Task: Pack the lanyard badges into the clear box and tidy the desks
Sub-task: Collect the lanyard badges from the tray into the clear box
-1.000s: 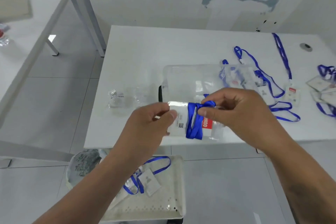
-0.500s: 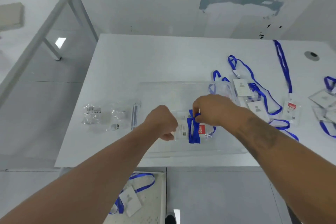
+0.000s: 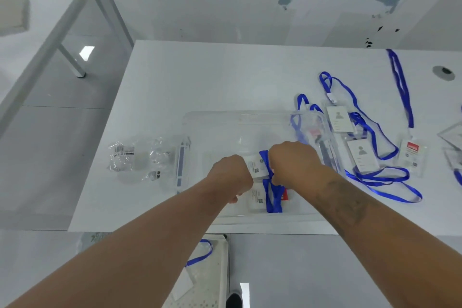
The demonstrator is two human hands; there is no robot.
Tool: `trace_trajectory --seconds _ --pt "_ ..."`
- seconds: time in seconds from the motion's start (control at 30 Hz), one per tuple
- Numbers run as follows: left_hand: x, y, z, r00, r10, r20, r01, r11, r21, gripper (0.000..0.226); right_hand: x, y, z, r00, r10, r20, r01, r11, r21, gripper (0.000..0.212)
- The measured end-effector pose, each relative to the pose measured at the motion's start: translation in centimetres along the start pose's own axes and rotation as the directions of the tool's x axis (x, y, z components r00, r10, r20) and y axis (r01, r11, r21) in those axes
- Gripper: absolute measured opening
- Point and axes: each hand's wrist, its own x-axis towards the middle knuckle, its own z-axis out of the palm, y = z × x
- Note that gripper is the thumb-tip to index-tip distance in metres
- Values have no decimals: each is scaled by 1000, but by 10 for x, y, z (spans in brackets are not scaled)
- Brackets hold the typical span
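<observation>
- Whereas a second ago both hands held the wrapped badge up in the air in front of the clear box (image 3: 252, 117), they have since gone down inside it: the left hand (image 3: 231, 176) and right hand (image 3: 291, 164) now hold that badge (image 3: 256, 166) low between them, just above a second wrapped badge (image 3: 268, 197) lying on the box floor.
- That means this badge is all but packed; letting go is what remains for it.
- The left hand's fingers are curled at the badge's left edge, the right hand's curled round its blue strap (image 3: 264, 157).
- The grip itself is turned away from the camera, so the left hand's pinch is probably still on, though I cannot confirm it.
- Loose lanyard badges (image 3: 362, 155) are spread on the desk (image 3: 200, 87) just right of the box, so much is left to pack.
- The far-right badges are cut off by the frame edge.
- Through the box's right wall the contents are smeared and hard to read.
- Crumpled clear wrappers (image 3: 137, 157) lie left of the box; a tray (image 3: 220, 270) below the desk edge holds another lanyard, partly hidden by the left arm.
</observation>
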Motion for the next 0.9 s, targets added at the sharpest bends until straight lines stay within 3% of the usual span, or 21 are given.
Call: trace_trajectory --seconds 0.17,0.3,0.43,0.53,0.67,0.77,0.9 --pt "-38 -1 -30 963 221 -153 -232 971 -56 21 -23 -1 -30 988 60 -140 -16 955 297 27" --pt "-98 -36 -58 858 378 -348 -471 849 -241 19 -61 -24 -44 936 156 -314 85 768 634 22" --pt "-145 -101 -70 776 419 -471 -557 805 -202 16 -105 -72 -40 871 230 -434 233 584 778 19" --pt "-168 -154 -67 763 402 -506 -563 798 -216 17 -137 -119 -30 826 271 -494 332 474 815 13" --pt "-172 -233 -43 810 338 -480 -492 836 -242 20 -169 -189 7 819 241 -521 388 438 811 16" --pt "-159 -289 -16 861 275 -428 -402 883 -242 23 -174 -232 49 851 226 -475 341 451 825 20" --pt "-134 -342 23 931 189 -312 -269 933 -238 23 -158 -268 112 932 213 -292 158 485 860 25"
